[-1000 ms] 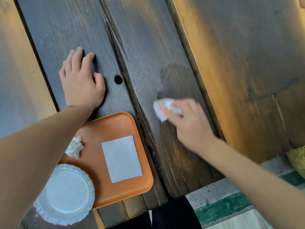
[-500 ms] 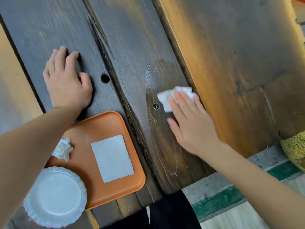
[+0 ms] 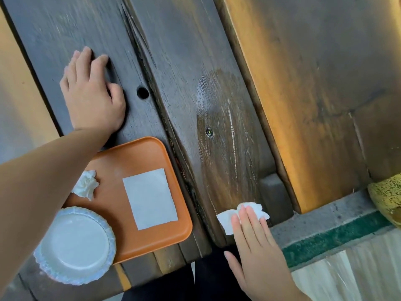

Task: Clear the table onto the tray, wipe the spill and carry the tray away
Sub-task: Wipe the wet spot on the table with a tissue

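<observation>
An orange tray lies on the dark wooden table at its near edge. On the tray are a flat white napkin, a crumpled tissue and a white paper plate that overhangs its near left corner. My left hand rests flat on the table just beyond the tray. My right hand presses a white tissue flat onto the plank near the table's front edge. A wet smear with streaks runs from the tissue up the plank.
A wooden bench runs alongside the table on the right. A yellow patterned thing shows at the right edge. Below the table's edge lie a concrete kerb with a green stripe and something dark under me.
My right hand has dragged the tissue down the plank toward the near edge, leaving wet streaks behind. My left hand has stayed pressed on the table.
</observation>
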Motion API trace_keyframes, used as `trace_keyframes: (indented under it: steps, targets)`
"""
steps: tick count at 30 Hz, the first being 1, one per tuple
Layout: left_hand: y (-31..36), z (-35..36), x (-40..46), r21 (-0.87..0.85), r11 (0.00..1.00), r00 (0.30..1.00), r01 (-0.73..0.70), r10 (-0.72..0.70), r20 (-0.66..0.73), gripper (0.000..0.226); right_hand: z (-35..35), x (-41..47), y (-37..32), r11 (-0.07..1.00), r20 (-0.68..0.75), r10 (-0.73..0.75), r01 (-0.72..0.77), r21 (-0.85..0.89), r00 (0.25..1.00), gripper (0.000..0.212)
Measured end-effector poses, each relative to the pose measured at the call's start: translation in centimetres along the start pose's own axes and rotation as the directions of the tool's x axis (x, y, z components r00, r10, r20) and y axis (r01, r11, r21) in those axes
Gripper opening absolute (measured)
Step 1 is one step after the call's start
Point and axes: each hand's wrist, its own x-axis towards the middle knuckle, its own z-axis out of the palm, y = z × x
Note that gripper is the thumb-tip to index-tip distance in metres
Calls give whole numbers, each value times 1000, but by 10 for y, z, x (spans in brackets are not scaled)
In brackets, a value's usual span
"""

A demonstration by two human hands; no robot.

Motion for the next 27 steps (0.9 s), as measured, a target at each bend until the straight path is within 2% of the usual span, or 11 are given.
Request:
trace_keyframes:
  steps: [3,8,12,15,18,21,24,27]
  targets:
    - [0,1,1,6,1000,1000,0,0,-5,54,-31,54,-2,999,-109,17,-13,33,994,76]
    - [0,0,0,1,1000,1000,-1,1,4,55,-108,190,12,965,-253,253,-226,133,934,80]
    - [0,-1,1,6,1000,1000,-1,1,15,56,-141,246,-7,953,-264,291,-252,170,920,86]
    - [0,-3,0,-4,1000,1000,0,0,26,56,-119,205,-25,981,-260,174,-143,134,950,85]
    - [1,-3,1,-10,1000,1000,-2,2,21,56,-68,121,-36,996,-171,82,-74,54,982,84]
    - [1,-2,0,-8,1000,1000,4,-4,20,56,-19,41,-42,998,-63,58,-57,12,996,84]
    - [0,0,0,-8,1000,1000,6,-6,20,55,-2,7,-40,998,47,66,-66,-1,997,76]
    - [0,0,0,-9,1000,1000,12,-12,13,56,-18,32,-26,991,-56,121,-117,58,991,79]
